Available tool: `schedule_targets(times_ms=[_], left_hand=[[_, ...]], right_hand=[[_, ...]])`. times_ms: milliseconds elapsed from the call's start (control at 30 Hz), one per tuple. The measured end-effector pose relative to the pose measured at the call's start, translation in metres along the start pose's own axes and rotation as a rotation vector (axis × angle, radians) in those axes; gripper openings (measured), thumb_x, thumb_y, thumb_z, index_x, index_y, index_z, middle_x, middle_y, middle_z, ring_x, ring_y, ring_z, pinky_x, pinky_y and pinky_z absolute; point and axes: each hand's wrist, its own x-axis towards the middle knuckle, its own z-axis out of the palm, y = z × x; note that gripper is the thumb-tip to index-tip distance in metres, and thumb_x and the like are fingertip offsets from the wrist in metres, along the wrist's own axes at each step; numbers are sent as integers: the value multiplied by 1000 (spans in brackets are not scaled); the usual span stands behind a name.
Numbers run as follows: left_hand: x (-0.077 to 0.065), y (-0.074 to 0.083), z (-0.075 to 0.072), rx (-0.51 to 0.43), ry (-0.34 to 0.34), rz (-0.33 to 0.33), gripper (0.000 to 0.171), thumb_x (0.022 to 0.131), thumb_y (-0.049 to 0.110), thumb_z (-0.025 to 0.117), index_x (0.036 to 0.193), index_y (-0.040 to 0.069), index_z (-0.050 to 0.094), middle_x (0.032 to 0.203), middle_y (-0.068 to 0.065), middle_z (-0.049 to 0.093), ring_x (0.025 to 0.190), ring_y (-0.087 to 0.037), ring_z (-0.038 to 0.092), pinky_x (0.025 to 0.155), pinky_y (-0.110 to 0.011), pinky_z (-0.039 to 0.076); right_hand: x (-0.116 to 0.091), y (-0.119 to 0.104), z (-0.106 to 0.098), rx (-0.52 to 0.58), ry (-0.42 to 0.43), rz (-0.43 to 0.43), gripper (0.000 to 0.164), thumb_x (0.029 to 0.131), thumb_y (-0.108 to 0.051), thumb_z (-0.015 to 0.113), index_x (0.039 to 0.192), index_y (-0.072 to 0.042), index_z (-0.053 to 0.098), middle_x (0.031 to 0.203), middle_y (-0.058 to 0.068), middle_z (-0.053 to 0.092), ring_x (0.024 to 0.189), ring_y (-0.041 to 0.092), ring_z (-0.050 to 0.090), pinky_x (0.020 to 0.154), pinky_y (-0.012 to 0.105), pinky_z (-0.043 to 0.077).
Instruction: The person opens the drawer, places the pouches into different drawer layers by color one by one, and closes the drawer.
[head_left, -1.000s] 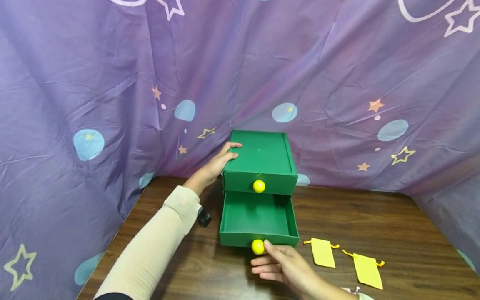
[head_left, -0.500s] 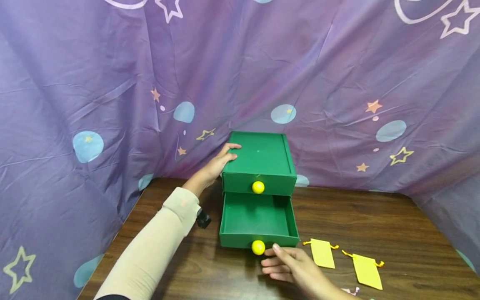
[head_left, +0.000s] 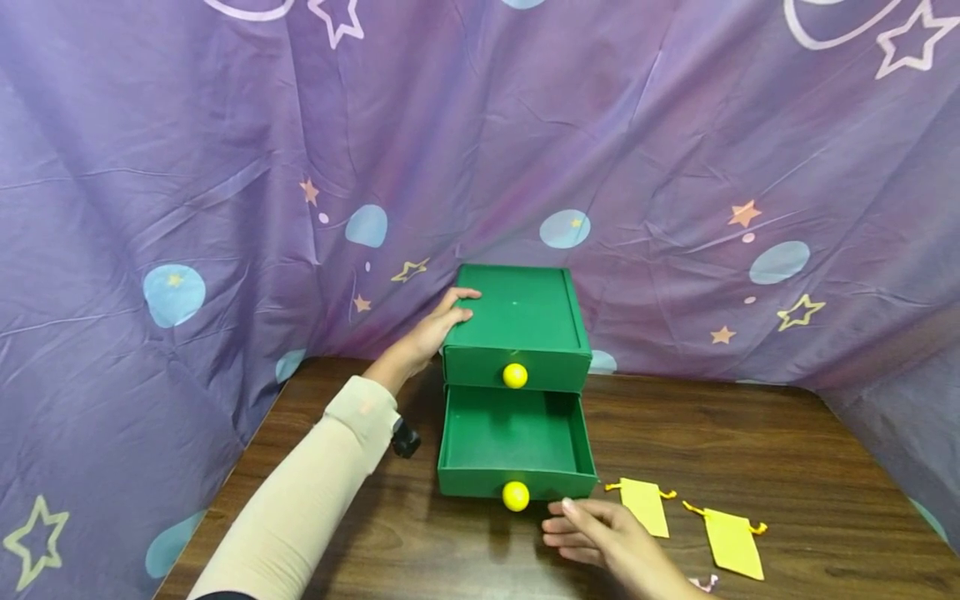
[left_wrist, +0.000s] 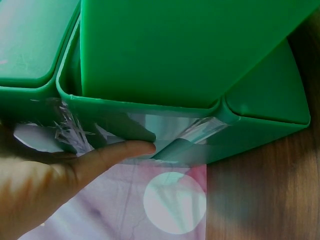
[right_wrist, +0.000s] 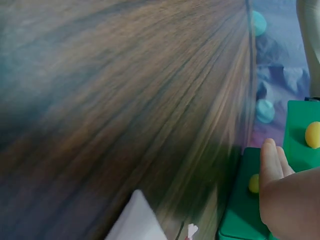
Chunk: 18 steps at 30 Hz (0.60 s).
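Note:
A green drawer unit (head_left: pixel 517 308) stands on the table, its upper drawer pushed in and a lower drawer (head_left: pixel 517 433) pulled out with nothing in it. My left hand (head_left: pixel 435 325) rests at the unit's left top edge, fingertips on the top. In the left wrist view, one straight digit touches the unit's side (left_wrist: pixel 260 142) over clear tape. My right hand (head_left: pixel 600 529) is just right of the lower drawer's yellow knob (head_left: pixel 515 497), apart from it, fingers fairly straight and holding nothing. The upper yellow knob (head_left: pixel 515 376) is untouched.
Two yellow drawstring pouches (head_left: pixel 643 507) (head_left: pixel 733 543) lie on the wooden table (head_left: pixel 712 442) right of the unit. A small pinkish item (head_left: pixel 703 583) shows beside my right forearm. A purple patterned cloth (head_left: pixel 660 150) hangs behind the table.
My right hand has come off the lower drawer's yellow knob and moved to the right. My left hand and the drawer have stayed in place.

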Motion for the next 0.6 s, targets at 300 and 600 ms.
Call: schedule_targets(times_ms=[300,600], left_hand=[[-1,0,0,-11,-3,4,47,106,21,42,153,14,40,166,-12,24,151,-35,24,122,-56,17],[0,-1,0,-11,-2,5,47,106,20,41,153,13,40,166,-12,25,151,-36,24,122,-57,17]], right_hand=[[-5,6,-8,27,6,-22,56,110,-18,48,139,29,37,130,38,61,114,23,69,98,39,55],[-12,8,-16,-29,18,-86,53,108,-13,52,137,29,38,133,41,57,111,12,70,96,32,55]])
